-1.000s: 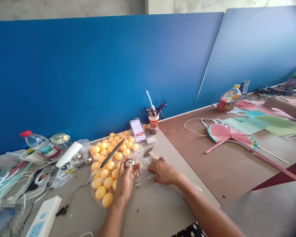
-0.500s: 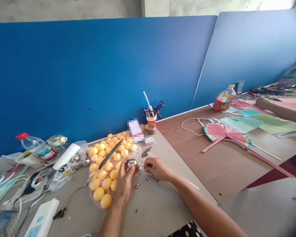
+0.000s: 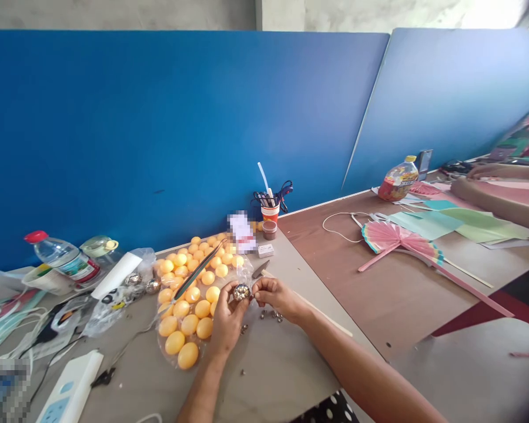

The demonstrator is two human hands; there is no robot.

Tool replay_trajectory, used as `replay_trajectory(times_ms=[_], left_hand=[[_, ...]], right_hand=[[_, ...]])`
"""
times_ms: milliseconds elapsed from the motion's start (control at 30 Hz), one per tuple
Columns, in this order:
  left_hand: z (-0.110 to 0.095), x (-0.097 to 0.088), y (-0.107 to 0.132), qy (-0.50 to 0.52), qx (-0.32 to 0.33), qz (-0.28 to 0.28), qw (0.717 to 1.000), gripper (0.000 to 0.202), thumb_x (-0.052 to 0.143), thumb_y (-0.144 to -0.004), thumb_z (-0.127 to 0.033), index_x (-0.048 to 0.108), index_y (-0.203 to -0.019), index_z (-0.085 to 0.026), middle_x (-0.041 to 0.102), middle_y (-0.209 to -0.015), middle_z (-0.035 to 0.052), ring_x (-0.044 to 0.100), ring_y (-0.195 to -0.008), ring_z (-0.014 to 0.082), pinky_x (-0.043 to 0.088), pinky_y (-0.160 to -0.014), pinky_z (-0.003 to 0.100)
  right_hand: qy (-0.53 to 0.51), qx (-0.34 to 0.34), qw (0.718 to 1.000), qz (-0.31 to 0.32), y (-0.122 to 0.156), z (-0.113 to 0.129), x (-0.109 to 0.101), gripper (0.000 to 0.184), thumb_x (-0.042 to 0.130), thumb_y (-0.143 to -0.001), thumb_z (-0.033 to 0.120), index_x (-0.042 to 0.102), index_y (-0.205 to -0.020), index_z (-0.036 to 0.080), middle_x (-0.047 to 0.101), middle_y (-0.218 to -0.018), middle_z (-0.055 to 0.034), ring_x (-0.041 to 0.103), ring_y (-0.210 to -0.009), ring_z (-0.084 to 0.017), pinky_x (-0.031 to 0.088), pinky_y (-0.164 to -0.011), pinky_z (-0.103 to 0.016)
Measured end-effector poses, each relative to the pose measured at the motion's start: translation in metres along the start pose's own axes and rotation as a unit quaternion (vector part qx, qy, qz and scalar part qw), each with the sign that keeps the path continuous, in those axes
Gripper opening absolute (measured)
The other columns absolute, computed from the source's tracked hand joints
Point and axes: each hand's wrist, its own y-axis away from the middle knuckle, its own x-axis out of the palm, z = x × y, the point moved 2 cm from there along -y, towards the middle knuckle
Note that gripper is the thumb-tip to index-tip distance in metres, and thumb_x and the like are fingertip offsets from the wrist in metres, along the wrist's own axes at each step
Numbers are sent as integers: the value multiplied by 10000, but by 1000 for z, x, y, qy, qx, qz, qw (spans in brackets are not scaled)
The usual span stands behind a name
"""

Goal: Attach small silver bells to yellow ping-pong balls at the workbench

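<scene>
My left hand [image 3: 226, 320] grips a small ball covered in shiny silver pieces [image 3: 241, 292], held just above the grey table. My right hand [image 3: 274, 296] is pinched right beside that ball, fingertips touching it, holding something too small to name. Several small silver pieces [image 3: 271, 316] lie loose on the table under the hands. A clear bag of orange balls [image 3: 189, 305] lies left of my left hand, with long tweezers [image 3: 200, 272] resting across it.
A small hammer [image 3: 261, 269], a cup of pens [image 3: 271, 208] and a small box [image 3: 265, 250] sit behind my hands. Bottles, bags and masks crowd the left [image 3: 66, 261]. On the brown table are a pink paper fan [image 3: 399, 238], coloured sheets and another person's arm [image 3: 494, 197].
My right hand lifted from the loose pieces on the table and came up to the silver ball in my left hand. The camera shifted slightly.
</scene>
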Motion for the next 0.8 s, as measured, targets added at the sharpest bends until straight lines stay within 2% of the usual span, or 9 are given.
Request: replay_trajectory(times_ms=[233, 600, 800], left_hand=[[1, 1, 2, -61, 14, 29, 998, 442, 673, -777, -344, 522, -1163, -191, 670, -1065, 72, 667, -936, 213, 528, -853, 360], [6, -1, 3, -112, 63, 15, 992, 416, 667, -783, -311, 573, -1168, -185, 687, -1022, 81, 670, -897, 216, 538, -812, 355], [6, 0, 3, -124, 64, 19, 990, 410, 650, -799, -311, 559, -1180, -191, 688, -1027, 80, 675, -865, 206, 543, -804, 355]], right_hand=[[21, 5, 999, -24, 1, -2, 3, 154, 679, -718, 302, 602, -722, 169, 544, -599, 32, 466, -579, -96, 341, -566, -230], [31, 4, 999, -26, 0, -6, 3, 141, 631, -747, 304, 582, -736, 172, 550, -562, 34, 461, -522, -85, 332, -512, -212], [83, 27, 996, -27, 1, -7, 0, 71, 578, -747, 237, 593, -770, 171, 570, -574, 38, 422, -470, -69, 267, -440, -191]])
